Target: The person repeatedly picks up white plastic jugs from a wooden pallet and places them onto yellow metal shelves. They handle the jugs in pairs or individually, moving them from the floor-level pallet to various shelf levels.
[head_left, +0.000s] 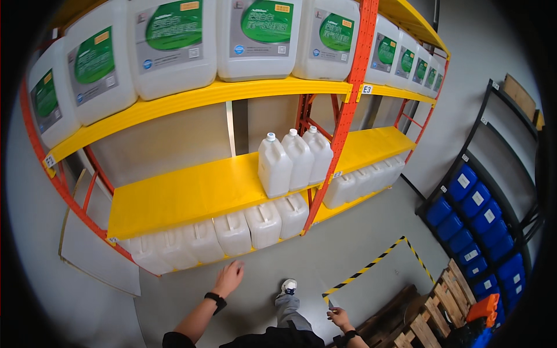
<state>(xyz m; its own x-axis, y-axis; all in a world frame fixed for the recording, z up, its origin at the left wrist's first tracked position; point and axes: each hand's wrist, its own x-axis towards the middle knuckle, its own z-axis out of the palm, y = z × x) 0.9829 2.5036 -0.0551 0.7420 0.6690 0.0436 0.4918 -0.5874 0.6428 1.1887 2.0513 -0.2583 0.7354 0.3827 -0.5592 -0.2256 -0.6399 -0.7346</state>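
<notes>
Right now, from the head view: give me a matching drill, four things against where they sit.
Things:
1 three white plastic jugs
2 blue plastic canisters
3 wooden pallet
4 left hand

Places:
A black rack on the right
B yellow middle shelf
C floor, lower right
D open, near the bottom-row jugs

Pairs: 1-B, 2-A, 3-C, 4-D

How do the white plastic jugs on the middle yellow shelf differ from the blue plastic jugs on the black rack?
The white plastic jugs are unlabelled, three standing upright on a yellow shelf. The blue plastic jugs carry white labels and fill a black rack in rows. Both are capped canisters.
</notes>
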